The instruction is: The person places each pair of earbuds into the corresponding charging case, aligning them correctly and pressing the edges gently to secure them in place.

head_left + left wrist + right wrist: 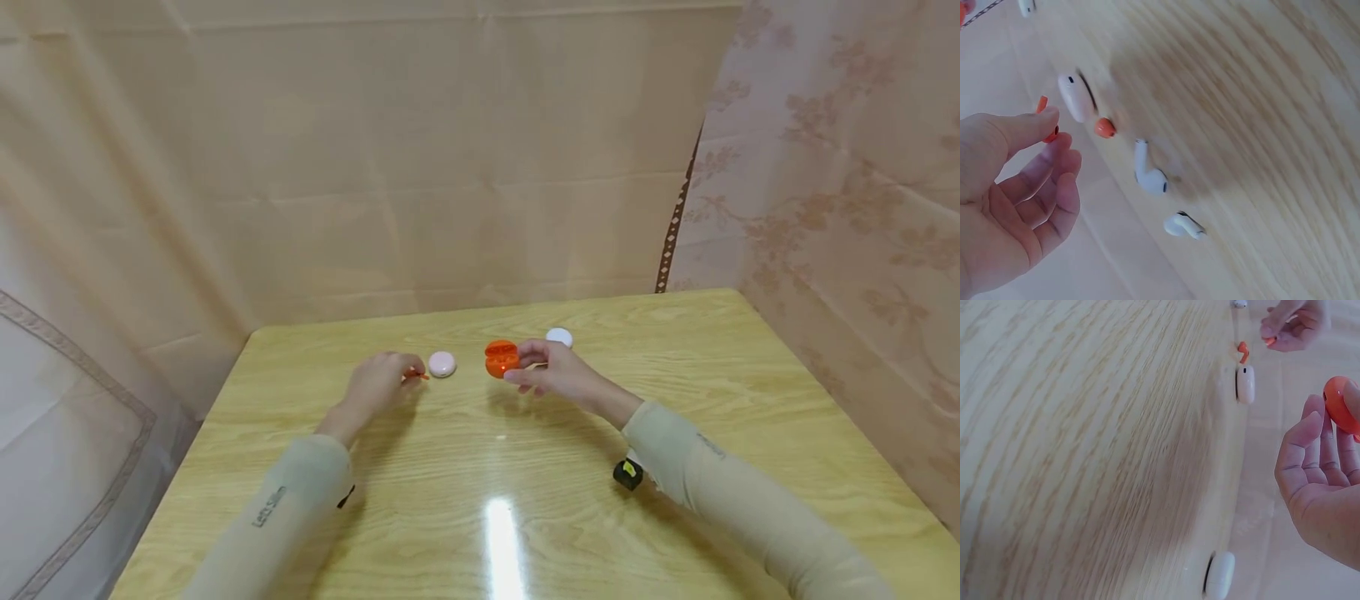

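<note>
Between thumb and index finger, my left hand [375, 385] pinches an orange earbud [1042, 105], its stem sticking up past the thumb in the left wrist view. My right hand [558, 375] holds an orange earbud case [502, 367] above the table, thumb on one side and fingers on the other. The case's lid is up, facing me; its slots are too small to make out. A second orange earbud [1105, 127] lies on the wood beside a closed pale pink case [442, 364], which sits between the hands.
A closed white case [559, 337] stands behind my right hand, partly covered by it. Two white earbuds, one upright-looking [1150, 172] and one tilted [1182, 225], lie near my left hand. The wooden table [465, 450] ends at a beige curtain [450, 167].
</note>
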### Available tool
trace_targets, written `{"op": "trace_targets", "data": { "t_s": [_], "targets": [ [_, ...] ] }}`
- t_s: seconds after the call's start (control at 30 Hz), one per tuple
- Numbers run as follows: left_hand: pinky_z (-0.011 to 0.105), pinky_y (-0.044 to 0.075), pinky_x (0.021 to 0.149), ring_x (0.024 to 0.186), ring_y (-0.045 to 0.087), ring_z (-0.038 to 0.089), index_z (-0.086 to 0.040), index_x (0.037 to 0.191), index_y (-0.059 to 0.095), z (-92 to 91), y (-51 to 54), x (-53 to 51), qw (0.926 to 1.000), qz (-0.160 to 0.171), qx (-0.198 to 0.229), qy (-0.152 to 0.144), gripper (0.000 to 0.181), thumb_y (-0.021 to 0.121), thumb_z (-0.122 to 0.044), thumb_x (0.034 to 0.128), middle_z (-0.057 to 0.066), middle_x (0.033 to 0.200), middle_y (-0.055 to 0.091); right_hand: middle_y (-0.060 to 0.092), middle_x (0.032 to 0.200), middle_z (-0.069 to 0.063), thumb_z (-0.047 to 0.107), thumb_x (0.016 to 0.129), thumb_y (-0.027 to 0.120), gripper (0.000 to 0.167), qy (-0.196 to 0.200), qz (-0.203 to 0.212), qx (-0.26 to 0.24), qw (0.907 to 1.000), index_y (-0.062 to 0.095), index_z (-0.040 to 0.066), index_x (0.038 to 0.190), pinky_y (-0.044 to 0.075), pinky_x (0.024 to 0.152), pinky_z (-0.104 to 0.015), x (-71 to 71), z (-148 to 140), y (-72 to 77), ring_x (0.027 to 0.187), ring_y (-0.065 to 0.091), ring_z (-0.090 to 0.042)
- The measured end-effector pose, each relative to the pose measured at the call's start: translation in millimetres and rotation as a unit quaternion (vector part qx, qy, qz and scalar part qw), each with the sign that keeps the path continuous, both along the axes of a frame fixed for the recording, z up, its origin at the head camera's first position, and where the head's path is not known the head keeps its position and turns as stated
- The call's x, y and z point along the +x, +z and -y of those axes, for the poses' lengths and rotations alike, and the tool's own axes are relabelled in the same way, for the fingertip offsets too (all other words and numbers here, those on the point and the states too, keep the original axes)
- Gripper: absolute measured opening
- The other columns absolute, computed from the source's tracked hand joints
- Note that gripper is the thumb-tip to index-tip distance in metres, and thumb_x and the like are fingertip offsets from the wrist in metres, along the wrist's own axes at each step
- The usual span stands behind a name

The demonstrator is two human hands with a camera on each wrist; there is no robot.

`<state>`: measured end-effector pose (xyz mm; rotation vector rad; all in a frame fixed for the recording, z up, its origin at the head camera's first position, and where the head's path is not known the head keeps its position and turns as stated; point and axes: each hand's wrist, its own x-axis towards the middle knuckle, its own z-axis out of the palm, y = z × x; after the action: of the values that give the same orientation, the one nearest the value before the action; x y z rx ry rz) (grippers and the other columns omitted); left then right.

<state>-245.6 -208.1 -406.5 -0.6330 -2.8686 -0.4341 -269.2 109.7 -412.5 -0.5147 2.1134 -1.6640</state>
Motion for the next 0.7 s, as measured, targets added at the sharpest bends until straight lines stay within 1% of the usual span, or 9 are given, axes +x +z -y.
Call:
{"op": "trace_targets", "data": {
  "t_s": [0.1,0.27,0.37,0.5,0.57,0.7],
  "targets": [
    [0.045,0.055,0.074,0.085,0.071,0.025,-0.012,0.096,0.077,-4.1,2.9,1.2,0.9999,0.007,0.004,-0.007,0.010,0.081,-0.008,0.0868,0.002,0.093,0.076,0.069,0.109,-0.011,0.022,0.093,0.077,0.039,-0.004,0.002,0.002,1.0000,0.060,0.001,0.121,0.056,0.077,-0.048,0.0,-1,-0.5,0.095,0.068,-0.043],
    [0.045,0.056,0.075,0.087,0.071,0.025,-0.010,0.101,0.078,-8.9,6.8,2.2,0.9999,0.014,0.008,0.001,0.012,0.078,-0.009,0.0892,0.004,0.097,0.076,0.069,0.109,-0.011,0.023,0.092,0.078,0.039,0.000,0.004,-0.004,1.0000,0.061,0.002,0.121,0.056,0.078,-0.048,-1.7,2,-2.1,0.097,0.067,-0.045],
    [0.045,0.055,0.076,0.085,0.070,0.024,-0.008,0.103,0.078,-11.7,8.9,1.1,0.9999,0.009,0.012,0.000,0.012,0.076,-0.009,0.0909,0.005,0.098,0.076,0.069,0.109,-0.011,0.024,0.092,0.078,0.040,0.000,0.002,-0.004,1.0000,0.061,0.002,0.120,0.056,0.076,-0.046,-3.4,1,-4.2,0.095,0.068,-0.042],
    [0.045,0.055,0.074,0.082,0.069,0.024,-0.006,0.105,0.078,-15.4,10.6,-1.3,0.9998,0.000,0.019,-0.009,0.013,0.075,-0.009,0.0924,0.007,0.101,0.076,0.069,0.107,-0.011,0.022,0.091,0.079,0.039,-0.011,0.005,-0.001,0.9999,0.061,0.002,0.119,0.057,0.074,-0.045,-4.8,0,-7.2,0.092,0.069,-0.039],
    [0.045,0.055,0.073,0.083,0.069,0.024,-0.005,0.106,0.077,-16.2,11.2,-2.2,0.9996,-0.004,0.023,-0.014,0.015,0.074,-0.009,0.0927,0.008,0.102,0.076,0.070,0.107,-0.011,0.021,0.090,0.080,0.039,-0.013,0.007,-0.003,0.9999,0.062,0.003,0.119,0.057,0.075,-0.046,-5.3,1,-8.5,0.093,0.069,-0.042],
    [0.044,0.055,0.074,0.086,0.071,0.025,-0.004,0.109,0.077,-17.8,13.7,-3.0,0.9995,-0.002,0.028,-0.016,0.018,0.074,-0.011,0.0935,0.009,0.105,0.076,0.070,0.107,-0.011,0.021,0.091,0.079,0.038,-0.003,0.004,-0.006,1.0000,0.062,0.002,0.120,0.057,0.076,-0.048,-5.5,3,-9.7,0.096,0.066,-0.048]
  ]
}}
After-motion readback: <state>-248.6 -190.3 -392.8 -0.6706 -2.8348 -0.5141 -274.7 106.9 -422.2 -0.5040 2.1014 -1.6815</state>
